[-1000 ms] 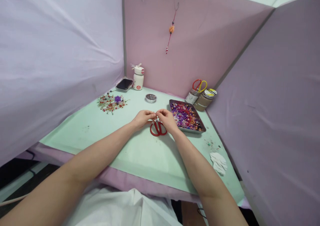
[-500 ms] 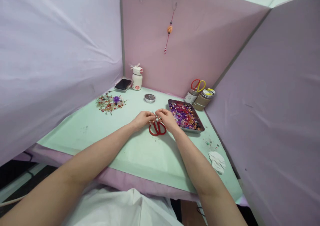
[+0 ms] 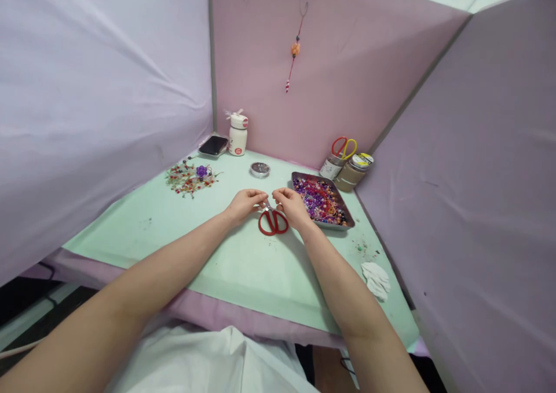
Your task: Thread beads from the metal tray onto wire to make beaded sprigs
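Above the middle of the worktop (image 3: 243,265), the left hand (image 3: 244,203) and right hand (image 3: 292,204) face each other, fingertips near but apart. On each, thumb and forefinger are drawn together in a pinch, the other fingers curled; whatever they may grip is too small to make out. Just below them lie red-handled scissors (image 3: 275,222), loops toward the near edge, blades partly hidden between the hands. Beside the right hand, toward the right edge, a metal tray (image 3: 332,227) holds mixed beads (image 3: 319,200). A round dish (image 3: 259,170) sits toward the back edge. Near the far left corner stand a white bottle (image 3: 238,141) and a smartphone (image 3: 214,146), with a pile of beaded strands (image 3: 186,181) closer along the left edge. Two jars, one labelled jar (image 3: 331,167) and one brownish jar (image 3: 350,177), stand at the far right corner; crumpled white cloth (image 3: 376,281) lies by the right edge.
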